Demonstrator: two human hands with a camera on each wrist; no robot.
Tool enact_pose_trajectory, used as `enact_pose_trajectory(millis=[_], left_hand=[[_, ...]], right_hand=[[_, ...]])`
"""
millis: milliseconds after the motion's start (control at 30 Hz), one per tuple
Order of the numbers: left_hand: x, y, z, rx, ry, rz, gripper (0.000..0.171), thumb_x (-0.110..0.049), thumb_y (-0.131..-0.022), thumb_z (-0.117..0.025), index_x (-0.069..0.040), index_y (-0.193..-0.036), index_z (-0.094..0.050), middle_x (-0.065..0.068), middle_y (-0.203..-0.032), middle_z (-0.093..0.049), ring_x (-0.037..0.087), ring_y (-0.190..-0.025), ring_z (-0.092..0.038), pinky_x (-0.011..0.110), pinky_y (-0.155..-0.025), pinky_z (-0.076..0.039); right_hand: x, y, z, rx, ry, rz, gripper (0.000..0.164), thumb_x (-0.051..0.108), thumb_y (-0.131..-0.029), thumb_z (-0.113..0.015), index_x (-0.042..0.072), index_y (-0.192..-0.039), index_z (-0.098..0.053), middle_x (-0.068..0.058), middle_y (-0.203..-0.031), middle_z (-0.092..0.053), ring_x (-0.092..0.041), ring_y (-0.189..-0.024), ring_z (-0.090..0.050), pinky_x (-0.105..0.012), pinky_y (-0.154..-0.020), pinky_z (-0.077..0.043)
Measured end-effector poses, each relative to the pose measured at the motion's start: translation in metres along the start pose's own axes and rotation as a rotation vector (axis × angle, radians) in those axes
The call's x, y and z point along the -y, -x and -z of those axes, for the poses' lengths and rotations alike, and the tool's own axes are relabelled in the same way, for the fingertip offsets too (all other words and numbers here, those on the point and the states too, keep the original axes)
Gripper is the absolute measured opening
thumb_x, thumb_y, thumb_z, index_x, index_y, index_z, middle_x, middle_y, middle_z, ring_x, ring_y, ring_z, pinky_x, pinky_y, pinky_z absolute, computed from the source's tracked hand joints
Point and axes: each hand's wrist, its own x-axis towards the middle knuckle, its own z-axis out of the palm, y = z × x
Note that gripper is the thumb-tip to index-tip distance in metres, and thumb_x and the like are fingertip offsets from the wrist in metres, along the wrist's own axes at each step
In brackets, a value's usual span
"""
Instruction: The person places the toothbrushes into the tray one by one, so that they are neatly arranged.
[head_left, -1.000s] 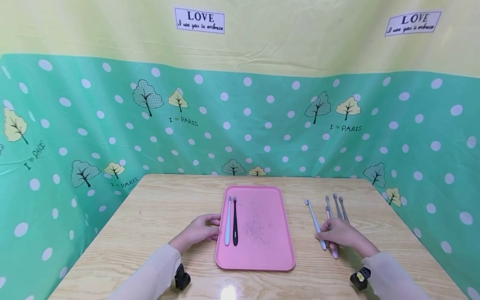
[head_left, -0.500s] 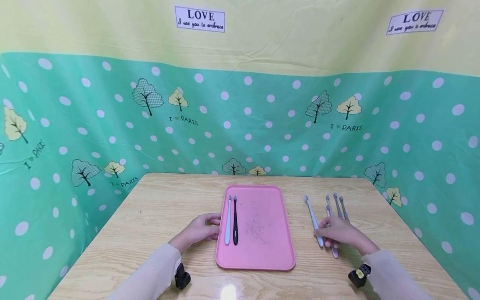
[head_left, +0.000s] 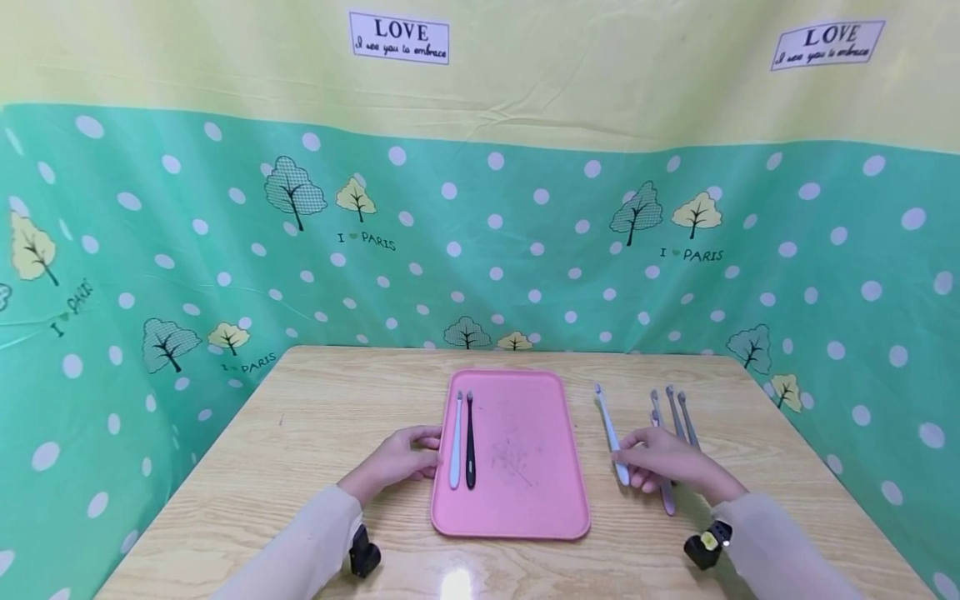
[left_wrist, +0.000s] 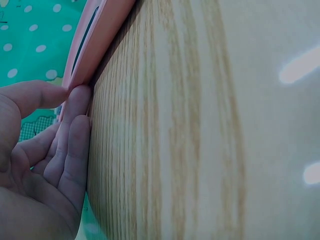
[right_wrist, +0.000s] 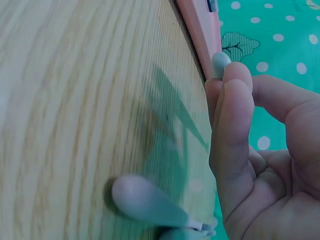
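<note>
My left hand (head_left: 401, 457) grips the left rim of the pink tray (head_left: 525, 504). In the left wrist view, thumb and forefinger meet at the tray's edge, with the other fingers low by the wood. A white toothbrush (head_left: 455, 450) and a black toothbrush (head_left: 470, 450) lie side by side along the tray's left side. Right of the tray, my right hand (head_left: 660, 460) pinches a light blue toothbrush (head_left: 609, 425) by its handle, head pointing away. The rounded handle end (right_wrist: 220, 65) pokes out past the fingertips in the right wrist view.
A purple toothbrush (head_left: 668, 498) lies partly under the right hand. Several more, among them a grey toothbrush (head_left: 687, 417), lie just beyond that hand on the wooden table (head_left: 360, 383). A green and yellow curtain (head_left: 420, 275) hangs behind the table.
The right hand has moved left toward the tray with the light blue toothbrush, leaving the other toothbrushes behind. The left hand and tray have stayed put.
</note>
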Motion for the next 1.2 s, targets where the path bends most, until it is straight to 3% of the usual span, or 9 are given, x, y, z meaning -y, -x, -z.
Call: enact_pose_trajectory(millis=[467,767,1200], left_hand=[[0.000,0.000,0.000,0.006,0.002,-0.003,0.062,-0.017,-0.090,-0.072,-0.001,-0.146,-0.050,0.011,-0.117,-0.059,0.020,-0.082,-0.069,0.034,-0.072,-0.058],[0.000,-0.001,0.000,0.008,-0.004,0.010,0.062,-0.019,-0.091,-0.072,-0.003,-0.146,-0.049,0.010,-0.118,-0.058,0.019,-0.083,-0.069,0.034,-0.074,-0.058],[-0.001,0.000,0.000,0.001,-0.008,0.020,0.062,-0.019,-0.091,-0.072,-0.003,-0.146,-0.050,0.011,-0.118,-0.059,0.019,-0.082,-0.069,0.034,-0.074,-0.058]], right_hand=[[0.017,-0.013,-0.020,0.030,-0.051,0.027,0.041,0.026,-0.097,-0.066,-0.009,-0.118,-0.057,-0.011,-0.076,-0.064,-0.015,-0.061,-0.063,-0.029,-0.056,-0.058],[0.030,-0.021,-0.035,0.114,-0.117,0.068,0.041,0.024,-0.098,-0.064,-0.009,-0.119,-0.055,-0.011,-0.077,-0.067,-0.012,-0.060,-0.063,-0.026,-0.054,-0.056],[0.048,-0.038,-0.058,0.179,-0.166,0.105,0.027,0.020,-0.098,-0.065,-0.004,-0.106,-0.057,-0.010,-0.078,-0.065,-0.012,-0.062,-0.063,-0.024,-0.056,-0.056]])
